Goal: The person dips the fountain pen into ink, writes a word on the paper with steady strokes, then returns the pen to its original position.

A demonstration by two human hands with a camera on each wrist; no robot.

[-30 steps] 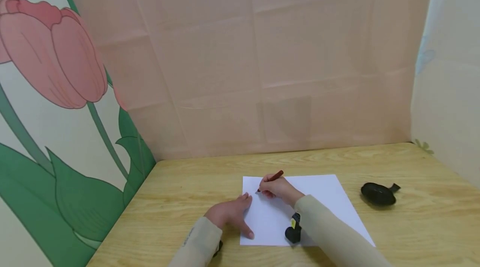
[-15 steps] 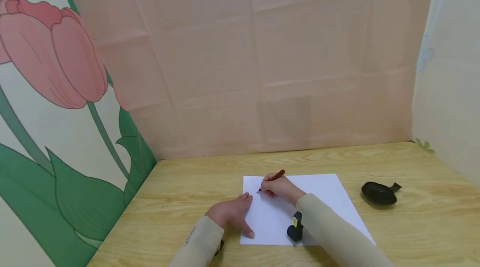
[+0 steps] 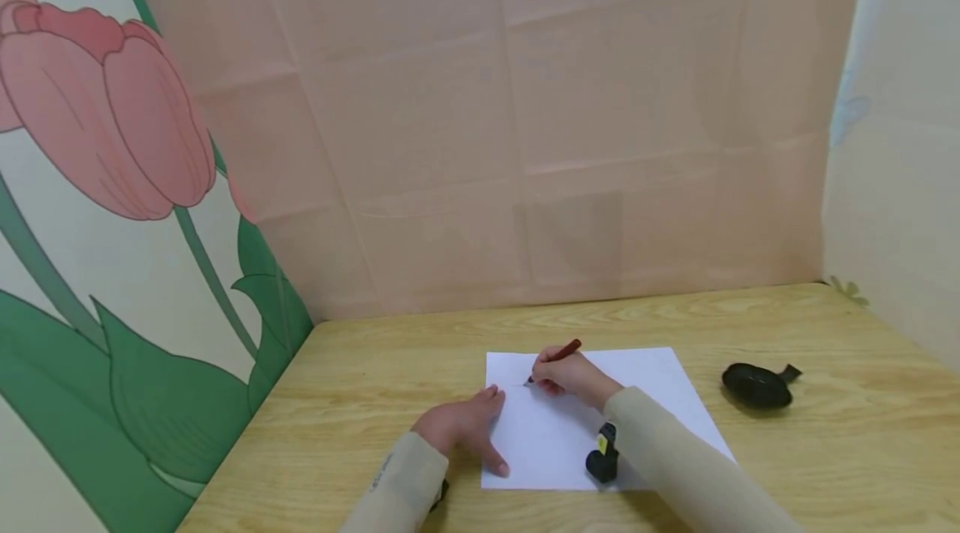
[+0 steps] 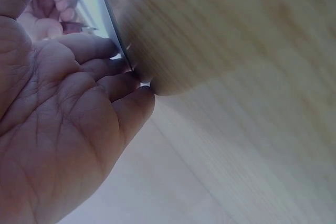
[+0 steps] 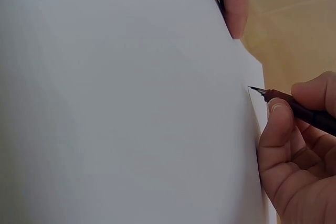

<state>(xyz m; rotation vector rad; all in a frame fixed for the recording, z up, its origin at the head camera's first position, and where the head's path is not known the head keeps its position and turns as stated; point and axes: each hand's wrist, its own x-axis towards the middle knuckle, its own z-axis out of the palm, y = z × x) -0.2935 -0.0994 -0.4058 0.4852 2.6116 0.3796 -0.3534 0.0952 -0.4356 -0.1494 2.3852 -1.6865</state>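
Observation:
A white sheet of paper (image 3: 540, 441) lies flat on the wooden table. My right hand (image 3: 570, 376) pinches a dark red fountain pen (image 3: 566, 350) between thumb and fingers. In the right wrist view the metal nib of the fountain pen (image 5: 302, 109) points at the paper, its tip at or just above the surface. A short faint line shows left of the nib in the head view. My left hand (image 3: 459, 426) rests on the paper's left edge, thumb and fingers spread apart. The left wrist view shows that hand's fingers (image 4: 94, 51) stretched out along the sheet's edge.
To the right of the paper is a glossy black oval object (image 3: 757, 387) with a short tab; its kind is unclear. A black wrist camera (image 3: 602, 460) hangs below my right sleeve. A draped beige sheet (image 3: 562, 141) closes off the table's back, and a tulip-painted wall (image 3: 112, 117) stands left.
My right hand has shifted slightly to the right with the fountain pen, and a faint line now shows behind the nib. The left hand and paper stay in place.

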